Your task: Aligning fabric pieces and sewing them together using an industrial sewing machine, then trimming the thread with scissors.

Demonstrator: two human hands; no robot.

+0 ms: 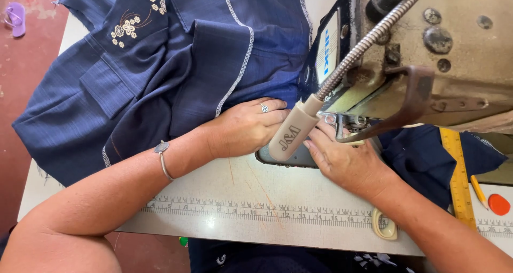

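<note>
At frame centre, the left hand (243, 127) lies flat, fingers together, on the navy fabric (160, 75). The right hand (342, 158) presses flat beside the sewing machine (427, 54), under the lamp (293, 133).

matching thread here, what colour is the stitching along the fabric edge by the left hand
White stitching on dark blue fabric, clearest in the head view.

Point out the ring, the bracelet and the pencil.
ring (264, 108), head view, on its top face.
bracelet (162, 151), head view, on the band across the wrist.
pencil (479, 191), head view, mid-shaft.
</note>
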